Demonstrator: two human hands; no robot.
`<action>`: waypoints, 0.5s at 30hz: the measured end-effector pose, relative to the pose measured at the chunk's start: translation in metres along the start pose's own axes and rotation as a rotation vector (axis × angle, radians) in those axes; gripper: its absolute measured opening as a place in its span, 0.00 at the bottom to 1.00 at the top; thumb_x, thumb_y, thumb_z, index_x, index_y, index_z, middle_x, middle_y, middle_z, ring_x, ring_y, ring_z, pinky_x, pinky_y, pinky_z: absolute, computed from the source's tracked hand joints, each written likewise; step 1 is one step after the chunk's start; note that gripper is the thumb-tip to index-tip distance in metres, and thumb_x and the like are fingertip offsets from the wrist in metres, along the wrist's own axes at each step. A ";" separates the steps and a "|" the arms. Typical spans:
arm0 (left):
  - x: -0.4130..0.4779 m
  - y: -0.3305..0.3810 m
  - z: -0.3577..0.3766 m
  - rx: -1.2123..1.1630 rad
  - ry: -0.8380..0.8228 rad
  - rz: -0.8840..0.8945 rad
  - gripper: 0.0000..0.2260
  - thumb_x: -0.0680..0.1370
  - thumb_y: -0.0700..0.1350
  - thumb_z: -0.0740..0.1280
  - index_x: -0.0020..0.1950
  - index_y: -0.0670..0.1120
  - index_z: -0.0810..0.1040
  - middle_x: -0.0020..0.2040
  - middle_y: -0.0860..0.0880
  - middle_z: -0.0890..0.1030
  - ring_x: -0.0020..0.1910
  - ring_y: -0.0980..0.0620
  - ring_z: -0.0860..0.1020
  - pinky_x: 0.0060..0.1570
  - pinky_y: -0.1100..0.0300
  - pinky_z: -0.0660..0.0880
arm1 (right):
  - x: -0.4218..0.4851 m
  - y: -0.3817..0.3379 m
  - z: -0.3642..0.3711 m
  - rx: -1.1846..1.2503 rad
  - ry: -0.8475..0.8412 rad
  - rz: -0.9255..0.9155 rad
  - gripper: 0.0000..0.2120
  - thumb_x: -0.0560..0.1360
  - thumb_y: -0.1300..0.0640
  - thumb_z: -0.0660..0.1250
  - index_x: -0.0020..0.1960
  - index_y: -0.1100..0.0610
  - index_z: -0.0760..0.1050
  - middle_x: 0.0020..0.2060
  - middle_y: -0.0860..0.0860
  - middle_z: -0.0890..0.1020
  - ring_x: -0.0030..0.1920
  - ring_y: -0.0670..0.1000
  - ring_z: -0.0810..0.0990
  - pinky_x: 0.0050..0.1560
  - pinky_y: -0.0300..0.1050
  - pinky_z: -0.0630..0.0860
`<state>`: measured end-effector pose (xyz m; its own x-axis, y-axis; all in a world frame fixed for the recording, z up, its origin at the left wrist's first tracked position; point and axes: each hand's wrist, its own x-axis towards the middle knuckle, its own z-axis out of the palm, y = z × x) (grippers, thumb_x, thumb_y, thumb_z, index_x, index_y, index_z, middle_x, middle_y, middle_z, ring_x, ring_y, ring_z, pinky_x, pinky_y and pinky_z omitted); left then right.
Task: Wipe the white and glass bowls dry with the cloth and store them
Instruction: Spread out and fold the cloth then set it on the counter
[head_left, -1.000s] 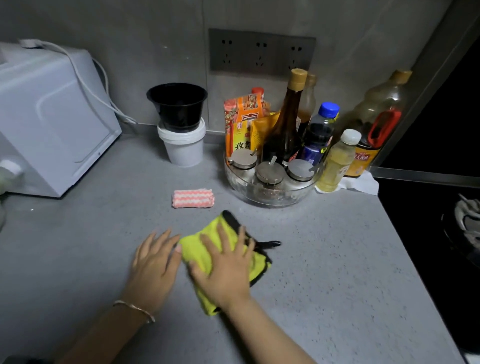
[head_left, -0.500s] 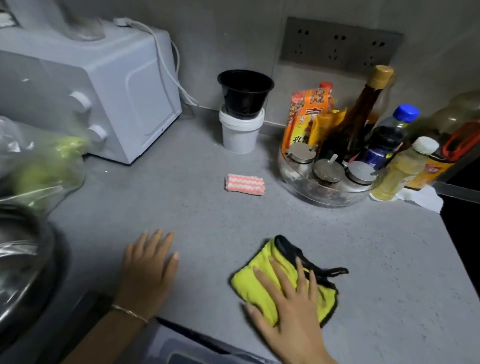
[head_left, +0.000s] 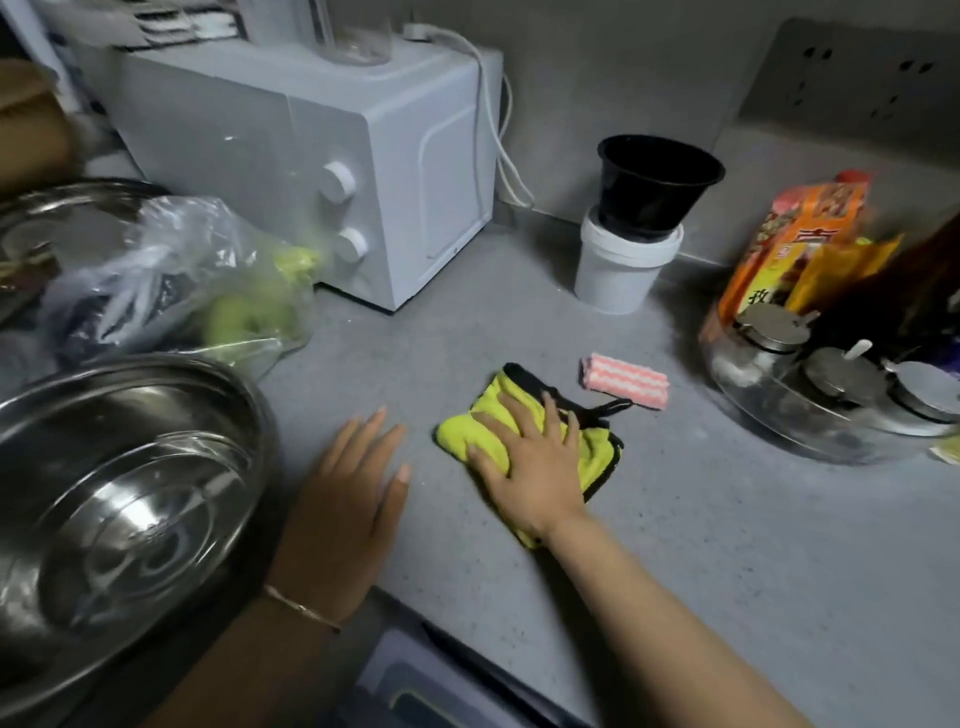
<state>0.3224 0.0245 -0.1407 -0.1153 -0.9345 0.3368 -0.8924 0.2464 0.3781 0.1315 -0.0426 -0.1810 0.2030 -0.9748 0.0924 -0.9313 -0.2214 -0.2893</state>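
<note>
A folded yellow cloth (head_left: 470, 434) with black trim lies on the grey counter (head_left: 727, 545). My right hand (head_left: 535, 457) rests flat on top of it, fingers spread and straight. My left hand (head_left: 348, 499) lies flat on the bare counter to the cloth's left, holding nothing. A steel basin (head_left: 119, 504) at the left has a clear glass bowl (head_left: 156, 488) sitting inside it. No white bowl is in view.
A white oven (head_left: 332, 171) stands at the back left with a plastic bag of greens (head_left: 197, 291) before it. A black tub sits in a white cup (head_left: 628, 260). A pink striped sponge (head_left: 626, 381) lies near a glass condiment tray (head_left: 810, 395) at right.
The view has swung left, bringing the steel basin, glass bowl and bag into sight. Both hands stay flat, the right one still on the cloth, which sits closer to the sponge.
</note>
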 end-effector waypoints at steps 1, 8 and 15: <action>0.002 0.001 -0.005 -0.004 0.009 0.028 0.25 0.82 0.54 0.47 0.65 0.39 0.74 0.66 0.39 0.74 0.66 0.41 0.70 0.68 0.53 0.60 | -0.018 -0.013 0.002 0.029 0.001 -0.122 0.29 0.73 0.32 0.45 0.68 0.39 0.69 0.74 0.44 0.64 0.76 0.61 0.50 0.72 0.65 0.44; 0.012 0.000 -0.029 0.023 0.057 0.028 0.25 0.82 0.55 0.46 0.68 0.42 0.72 0.70 0.43 0.71 0.71 0.44 0.66 0.69 0.52 0.60 | -0.046 -0.072 0.021 0.004 -0.084 -0.532 0.24 0.73 0.35 0.53 0.64 0.40 0.73 0.70 0.47 0.69 0.72 0.68 0.60 0.69 0.73 0.49; 0.015 -0.004 -0.028 0.123 0.092 -0.013 0.22 0.79 0.48 0.51 0.65 0.40 0.74 0.67 0.41 0.74 0.68 0.40 0.70 0.64 0.46 0.65 | 0.051 -0.118 0.026 -0.057 -0.219 -0.165 0.25 0.78 0.45 0.54 0.75 0.44 0.57 0.77 0.50 0.50 0.75 0.66 0.37 0.69 0.71 0.35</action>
<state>0.3362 0.0170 -0.1131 -0.0683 -0.9083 0.4127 -0.9409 0.1962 0.2762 0.2599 -0.0664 -0.1669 0.4082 -0.9097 -0.0760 -0.8944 -0.3819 -0.2329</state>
